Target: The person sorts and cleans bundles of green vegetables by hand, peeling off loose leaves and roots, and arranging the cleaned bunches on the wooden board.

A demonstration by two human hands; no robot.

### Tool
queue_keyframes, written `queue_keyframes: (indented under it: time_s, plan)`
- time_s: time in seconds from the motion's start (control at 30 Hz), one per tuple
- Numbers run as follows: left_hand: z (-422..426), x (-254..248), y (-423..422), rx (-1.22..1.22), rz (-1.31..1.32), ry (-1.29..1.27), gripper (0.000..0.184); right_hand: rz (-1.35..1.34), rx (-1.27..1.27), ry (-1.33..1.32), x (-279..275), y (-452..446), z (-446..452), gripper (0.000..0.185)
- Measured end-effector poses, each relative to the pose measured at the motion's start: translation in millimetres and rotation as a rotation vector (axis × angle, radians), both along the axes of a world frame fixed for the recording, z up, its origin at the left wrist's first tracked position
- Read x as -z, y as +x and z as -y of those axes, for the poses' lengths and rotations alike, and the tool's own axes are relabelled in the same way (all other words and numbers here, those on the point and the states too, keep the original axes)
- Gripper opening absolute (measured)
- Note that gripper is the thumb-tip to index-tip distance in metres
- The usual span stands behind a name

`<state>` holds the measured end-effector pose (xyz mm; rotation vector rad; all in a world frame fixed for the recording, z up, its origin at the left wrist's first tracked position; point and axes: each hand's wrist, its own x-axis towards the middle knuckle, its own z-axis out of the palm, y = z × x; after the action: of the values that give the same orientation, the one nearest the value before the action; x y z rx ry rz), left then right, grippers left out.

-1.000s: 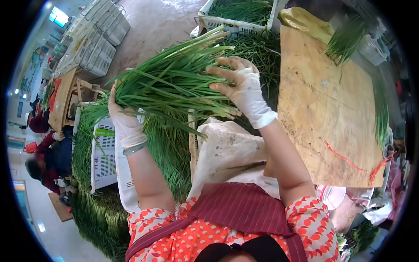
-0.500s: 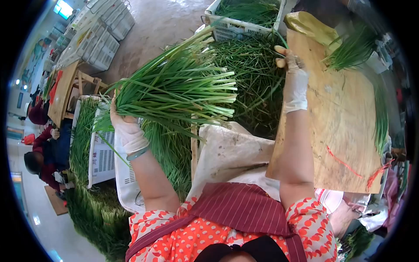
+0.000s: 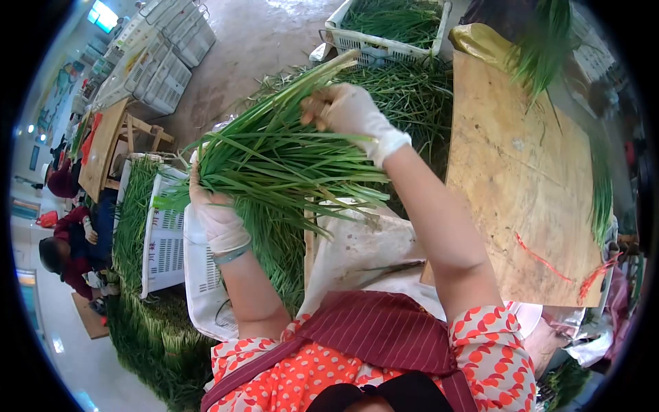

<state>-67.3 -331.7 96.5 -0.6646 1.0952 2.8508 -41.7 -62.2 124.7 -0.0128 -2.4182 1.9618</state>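
Note:
A large bunch of long green stalks (image 3: 295, 165) is raised in front of me, its pale cut ends toward the right. My left hand (image 3: 216, 213), in a white glove with a bracelet at the wrist, grips its leafy left end. My right hand (image 3: 347, 113), also gloved, is at the upper side of the bunch with its fingers bent together; what they pinch is blurred. Beneath the bunch lie more stalks (image 3: 278, 261) in a white crate (image 3: 206, 288). A heap of loose green leaves (image 3: 419, 103) lies beyond my right hand.
A wooden board (image 3: 522, 185) with red string (image 3: 542, 257) is on the right. Behind the heap stands a crate of greens (image 3: 384, 51). Stacked white crates (image 3: 161, 75) are at the upper left, and a seated person (image 3: 68, 250) is at the far left.
My right hand moved from the bunch out to the right over the board's edge, then came back to the bunch's upper side. My left hand has kept its grip.

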Motion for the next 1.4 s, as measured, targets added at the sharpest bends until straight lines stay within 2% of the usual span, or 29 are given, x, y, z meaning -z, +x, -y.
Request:
queue_keyframes:
  time_s: [0.03,0.07,0.13,0.17,0.23,0.3,0.4,0.43,0.47,0.5,0.53,0.57,0.6,0.67,0.7,0.73,0.77,0.8,0.83,0.87,0.93,0.97,1.03,1.17,1.2,1.27,1.3,1.33,1.4]
  plan:
    - [-5,-4,2,-0.002,-0.002,0.004,0.031,-0.097,-0.06,0.167,-12,15,7,0.027]
    - [-9,-7,4,-0.011,0.01,0.02,0.033,-0.208,-0.14,0.096,-7,22,14,0.027]
    - [-7,-3,3,-0.015,0.027,0.032,0.034,-0.429,-0.238,0.291,-16,44,21,0.024]
    - [-2,4,1,0.042,-0.033,0.026,0.035,-0.428,-0.24,0.292,-27,54,17,0.024]
    - [4,9,3,0.099,-0.093,0.019,0.035,-0.271,-0.363,0.173,-48,75,1,0.024]
    - [9,9,10,0.304,-0.24,0.25,0.035,-0.247,-0.368,-0.261,-50,93,-23,0.019]
    - [12,16,4,0.171,-0.259,0.122,0.033,-0.563,-0.32,-0.607,-23,83,-62,0.029]
    - [6,10,-3,0.027,-0.136,0.05,0.031,-0.654,-0.319,-0.686,-18,84,-71,0.034]
    - [11,14,-5,0.026,-0.137,0.052,0.031,-0.659,-0.31,-0.729,-17,86,-80,0.034]
    - [17,18,-6,0.164,-0.248,0.201,0.031,-0.665,-0.3,-0.771,-21,89,-86,0.035]
    - [22,22,-7,0.303,-0.359,0.348,0.032,-0.528,-0.041,-0.42,-25,94,-90,0.034]
    - [25,25,-8,0.302,-0.36,0.349,0.032,-0.378,0.21,-0.068,-30,97,-91,0.034]
    - [22,22,-6,0.307,-0.411,0.364,0.032,-0.38,0.208,-0.066,-22,93,-87,0.034]
    - [20,21,-7,0.312,-0.465,0.379,0.032,-0.412,0.474,0.543,-1,78,-69,0.03]
    - [20,23,-9,0.353,-0.502,0.367,0.031,-0.324,0.369,0.217,-8,78,-50,0.029]
    - [21,24,-11,0.394,-0.536,0.352,0.031,-0.146,0.247,0.029,-25,80,-34,0.035]
    - [15,18,-9,0.398,-0.533,0.349,0.031,-0.055,0.18,-0.045,-34,76,-21,0.043]
    - [3,7,-4,0.177,-0.376,0.27,0.031,-0.098,0.198,-0.071,-28,69,-7,0.05]
    - [-8,-3,0,-0.042,-0.221,0.19,0.031,-0.186,0.269,0.187,-29,61,3,0.055]
    - [-15,-9,3,-0.039,-0.225,0.19,0.031,-0.298,0.336,0.335,-27,55,14,0.055]
    - [-22,-15,9,-0.102,-0.207,0.154,0.033,-0.152,0.32,0.419,-41,51,26,0.047]
    - [-20,-13,10,-0.105,-0.207,0.153,0.033,-0.153,0.317,0.417,-39,47,31,0.047]
    - [-14,-4,10,0.036,-0.302,0.179,0.026,-0.191,0.297,0.473,-33,40,37,0.035]
    - [-1,5,3,-0.011,-0.284,0.175,0.028,-0.228,0.113,0.512,-25,56,22,0.021]
    - [1,4,5,0.003,-0.233,0.188,0.028,-0.114,0.165,0.458,-18,53,12,0.025]
    - [-6,-8,9,0.025,-0.179,0.204,0.029,0.004,0.293,0.122,-10,49,-3,0.041]
    - [-22,-25,15,-0.094,-0.093,0.145,0.03,-0.049,0.313,0.254,-11,45,-6,0.057]
    - [-31,-33,18,-0.212,-0.007,0.082,0.033,-0.046,0.316,0.254,-18,43,-5,0.057]
    - [-29,-28,18,-0.182,-0.034,0.085,0.033,0.21,0.203,0.131,-36,35,7,0.059]
